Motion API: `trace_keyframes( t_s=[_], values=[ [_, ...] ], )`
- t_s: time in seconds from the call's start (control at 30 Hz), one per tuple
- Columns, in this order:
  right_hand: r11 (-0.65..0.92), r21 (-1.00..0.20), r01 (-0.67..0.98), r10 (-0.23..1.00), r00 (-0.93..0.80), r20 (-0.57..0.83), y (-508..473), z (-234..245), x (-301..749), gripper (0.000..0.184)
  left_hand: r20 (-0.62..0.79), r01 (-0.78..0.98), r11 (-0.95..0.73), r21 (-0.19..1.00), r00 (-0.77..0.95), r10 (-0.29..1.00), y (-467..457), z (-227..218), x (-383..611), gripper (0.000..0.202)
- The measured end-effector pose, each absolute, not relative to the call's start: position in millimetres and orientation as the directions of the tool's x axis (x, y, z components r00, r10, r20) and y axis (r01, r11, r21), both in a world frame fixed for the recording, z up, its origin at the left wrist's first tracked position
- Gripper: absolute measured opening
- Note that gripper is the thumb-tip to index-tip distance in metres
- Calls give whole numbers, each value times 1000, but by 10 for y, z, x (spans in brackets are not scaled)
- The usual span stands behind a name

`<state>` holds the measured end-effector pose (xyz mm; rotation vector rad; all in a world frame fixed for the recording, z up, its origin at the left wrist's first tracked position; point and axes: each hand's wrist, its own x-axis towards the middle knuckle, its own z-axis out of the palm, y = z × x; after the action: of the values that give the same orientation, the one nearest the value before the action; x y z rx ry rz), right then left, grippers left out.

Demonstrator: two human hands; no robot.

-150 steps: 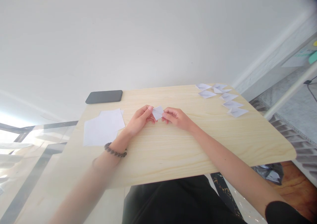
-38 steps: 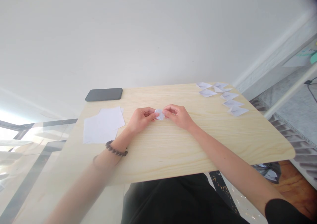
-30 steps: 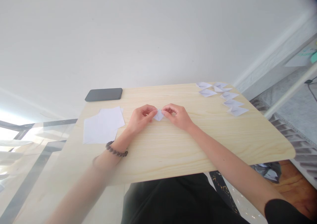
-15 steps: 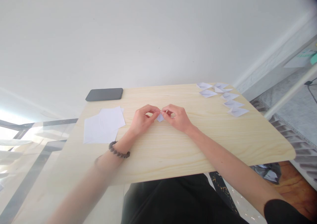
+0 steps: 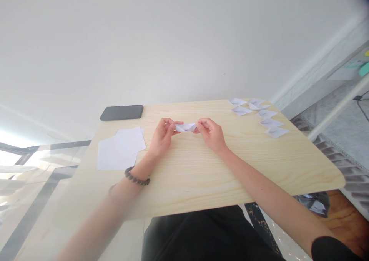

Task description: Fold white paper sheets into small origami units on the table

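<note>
Between my hands, over the middle of the table, is a small folded white paper (image 5: 186,127), wide and narrow with slanted creases. My left hand (image 5: 163,135) pinches its left end between thumb and fingers. At its right end, my right hand (image 5: 211,135) grips it the same way. Fingers hide both ends of the paper. A dark beaded bracelet circles my left wrist. White paper sheets (image 5: 121,149) lie overlapping to the left of my left hand.
Several folded paper pieces (image 5: 271,123) are spread at the table's far right. A dark phone (image 5: 121,113) lies at the far left edge of the wooden table (image 5: 201,184), near the white wall. Below the right edge is a dark bag (image 5: 315,205) with paper in it.
My hands have moved apart, from meeting at a small pointed paper to holding the paper's two ends. The paper now appears wider and flatter. The sheets and folded pieces stay put.
</note>
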<state>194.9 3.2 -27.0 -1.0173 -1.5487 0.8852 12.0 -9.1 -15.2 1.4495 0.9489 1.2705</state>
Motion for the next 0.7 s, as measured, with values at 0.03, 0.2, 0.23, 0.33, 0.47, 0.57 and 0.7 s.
trace_keyframes(
  t_s=[0.03, 0.2, 0.23, 0.33, 0.47, 0.57, 0.7],
  values=[
    [365, -917, 163, 930, -109, 351, 26, -269, 1948, 24, 263, -3, -266, 964, 165, 951, -100, -150, 112, 14],
    [395, -890, 226, 918, -135, 372, -3, -264, 1936, 24, 363, 324, -454, 830, 304, 881, -139, -136, 60, 25],
    [412, -878, 245, 911, -152, 385, -6, -264, 1934, 24, 380, 385, -495, 779, 338, 861, -139, -140, 55, 26],
    [466, -837, 288, 882, -218, 417, -8, -267, 1935, 22, 415, 507, -546, 667, 355, 838, -122, -168, 45, 19],
    [508, -807, 302, 854, -295, 428, 3, -274, 1952, 20, 376, 499, -483, 719, 305, 875, -83, -218, 29, 17],
    [515, -806, 291, 841, -352, 410, 6, -271, 1971, 18, 339, 460, -425, 780, 261, 904, -63, -237, 15, 19],
    [562, -757, 334, 808, -418, 415, -3, -249, 1983, 18, 361, 450, -430, 783, 234, 903, -62, -228, 3, 21]
  ],
)
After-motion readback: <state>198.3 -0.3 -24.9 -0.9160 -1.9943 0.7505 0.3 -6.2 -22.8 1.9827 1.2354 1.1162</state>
